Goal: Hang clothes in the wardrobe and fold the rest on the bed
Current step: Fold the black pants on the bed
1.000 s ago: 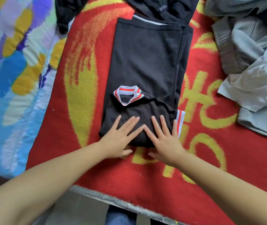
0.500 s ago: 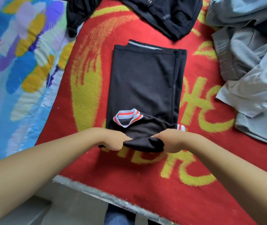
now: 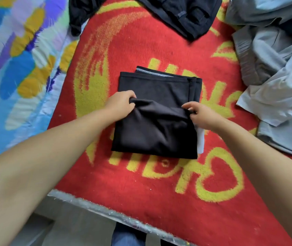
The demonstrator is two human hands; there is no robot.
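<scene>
Pinching one folded black shirt on the red blanket: fingers of two hands, left hand, right hand.

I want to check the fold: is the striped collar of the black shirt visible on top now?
No: the black shirt shows only plain black cloth on top, with the left hand and right hand gripping its folded edge.

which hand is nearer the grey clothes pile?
Right. The right hand pinches the right end of the black shirt's folded-over edge, on the side toward the grey clothes pile. The left hand grips the left end, farther away.
</scene>
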